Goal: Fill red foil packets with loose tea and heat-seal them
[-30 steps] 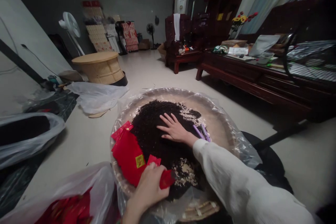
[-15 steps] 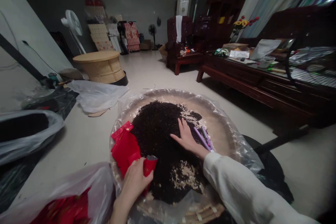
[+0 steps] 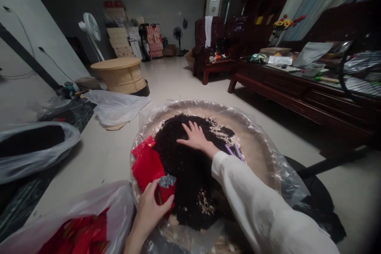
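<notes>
Packet [image 3: 170, 193], red with a silvery mouth, is gripped between thumb and fingers of the left hand [image 3: 151, 207], beside other red packets [image 3: 148, 165] at the left of the tray [image 3: 254, 152]. The right hand [image 3: 195, 137], fingers spread, is over the dark heap [image 3: 181, 172]; contact is unclear.

Red packet [image 3: 167, 193] partly hidden by left hand [image 3: 150, 207], lower end of purple object [image 3: 229, 150] apparently behind the right sleeve [image 3: 262, 210].
</notes>
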A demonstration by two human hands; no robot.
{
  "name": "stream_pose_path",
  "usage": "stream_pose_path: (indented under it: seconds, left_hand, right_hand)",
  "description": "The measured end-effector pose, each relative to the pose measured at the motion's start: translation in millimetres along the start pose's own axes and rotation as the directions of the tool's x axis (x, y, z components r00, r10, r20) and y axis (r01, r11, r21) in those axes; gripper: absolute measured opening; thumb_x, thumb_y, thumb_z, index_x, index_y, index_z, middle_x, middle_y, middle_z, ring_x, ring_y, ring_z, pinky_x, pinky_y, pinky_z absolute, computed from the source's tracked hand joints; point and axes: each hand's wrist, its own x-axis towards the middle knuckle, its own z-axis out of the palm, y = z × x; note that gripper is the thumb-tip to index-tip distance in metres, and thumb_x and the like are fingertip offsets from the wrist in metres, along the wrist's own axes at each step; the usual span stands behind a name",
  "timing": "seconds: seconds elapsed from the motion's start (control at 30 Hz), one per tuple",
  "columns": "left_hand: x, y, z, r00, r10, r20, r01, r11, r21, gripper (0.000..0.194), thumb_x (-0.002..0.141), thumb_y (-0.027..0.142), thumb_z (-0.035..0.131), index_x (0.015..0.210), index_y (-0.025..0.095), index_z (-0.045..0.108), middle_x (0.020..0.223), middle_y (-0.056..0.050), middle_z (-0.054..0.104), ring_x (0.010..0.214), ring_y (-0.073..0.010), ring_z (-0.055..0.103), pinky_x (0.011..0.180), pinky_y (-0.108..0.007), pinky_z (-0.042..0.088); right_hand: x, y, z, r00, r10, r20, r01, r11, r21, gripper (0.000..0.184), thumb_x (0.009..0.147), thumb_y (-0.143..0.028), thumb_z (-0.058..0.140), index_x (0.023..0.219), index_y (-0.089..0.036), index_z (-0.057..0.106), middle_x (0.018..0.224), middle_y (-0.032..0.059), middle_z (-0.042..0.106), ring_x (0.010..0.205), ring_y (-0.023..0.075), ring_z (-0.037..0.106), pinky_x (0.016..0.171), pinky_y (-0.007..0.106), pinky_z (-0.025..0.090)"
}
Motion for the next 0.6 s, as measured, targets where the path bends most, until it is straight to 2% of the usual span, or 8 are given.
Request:
stream_pose_path:
  seconds: [0.1,0.17,0.23,0.3,0.37,0.47,0.6]
  left_hand:
    - [0,3,-2.9,0.998,0.056,-0.040,-0.055,0.998,0.026,0.042,0.076,0.040,0.062,0.109,0.013,0.058,0.101,-0.009,0.064,0.089,-0.0192,0.063,0.079,-0.033,0.053]
    - [0,4,-4.1,0.994,0.095,-0.055,-0.092,0.995,0.042,0.040,0.076,0.038,0.062,0.108,0.014,0.058,0.097,-0.008,0.065,0.086,-0.0181,0.063,0.076,-0.032,0.054]
    - [0,5,-5.1,0.990,0.122,-0.066,-0.118,0.992,0.054,0.038,0.076,0.036,0.062,0.106,0.014,0.058,0.094,-0.007,0.065,0.084,-0.0173,0.063,0.075,-0.030,0.054]
    - [0,6,-5.9,0.988,0.133,-0.078,-0.128,0.990,0.060,0.036,0.076,0.035,0.062,0.105,0.014,0.058,0.093,-0.006,0.065,0.082,-0.0171,0.063,0.073,-0.030,0.054]
    - [1,7,-6.1,0.988,0.137,-0.075,-0.133,0.989,0.057,0.037,0.076,0.034,0.062,0.107,0.015,0.057,0.094,-0.006,0.065,0.083,-0.0169,0.064,0.073,-0.029,0.054]
    - [2,8,-4.6,0.986,0.155,-0.067,-0.152,0.987,0.048,0.039,0.076,0.034,0.062,0.110,0.015,0.056,0.099,-0.007,0.065,0.088,-0.0170,0.064,0.076,-0.029,0.054]
    - [2,10,0.2,0.989,0.142,-0.048,-0.141,0.990,0.024,0.040,0.076,0.036,0.062,0.110,0.015,0.056,0.102,-0.008,0.064,0.092,-0.0181,0.063,0.080,-0.031,0.053]
  right_hand:
    - [-4,-26,7,0.969,-0.247,-0.001,0.245,0.960,-0.137,0.081,0.080,-0.074,0.045,0.144,-0.025,0.040,0.145,0.0126,0.034,0.135,0.0378,0.024,0.110,0.053,0.014]
    - [-14,-44,19,0.901,-0.431,0.056,0.431,0.873,-0.229,0.074,0.079,-0.071,0.049,0.135,-0.022,0.052,0.132,0.0135,0.048,0.128,0.0381,0.033,0.108,0.054,0.017]
    - [-29,-56,33,0.816,-0.557,0.155,0.577,0.764,-0.289,0.069,0.076,-0.067,0.056,0.127,-0.020,0.059,0.128,0.0143,0.051,0.127,0.0392,0.034,0.106,0.055,0.019]
    - [-45,-58,46,0.731,-0.650,0.207,0.679,0.663,-0.316,0.068,0.074,-0.062,0.061,0.126,-0.018,0.058,0.130,0.0146,0.049,0.128,0.0391,0.033,0.107,0.055,0.018]
    - [-60,-50,56,0.661,-0.727,0.186,0.737,0.584,-0.339,0.070,0.074,-0.060,0.061,0.129,-0.017,0.056,0.133,0.0150,0.046,0.128,0.0383,0.032,0.108,0.054,0.016]
    - [-80,-30,69,0.578,-0.812,0.078,0.774,0.516,-0.367,0.067,0.077,-0.065,0.054,0.123,-0.017,0.058,0.133,0.0143,0.045,0.127,0.0370,0.032,0.108,0.052,0.014]
    - [-100,-11,87,0.481,-0.874,-0.065,0.807,0.470,-0.358,0.052,0.081,-0.065,0.051,0.108,-0.022,0.061,0.124,0.0102,0.050,0.118,0.0332,0.039,0.100,0.049,0.024]
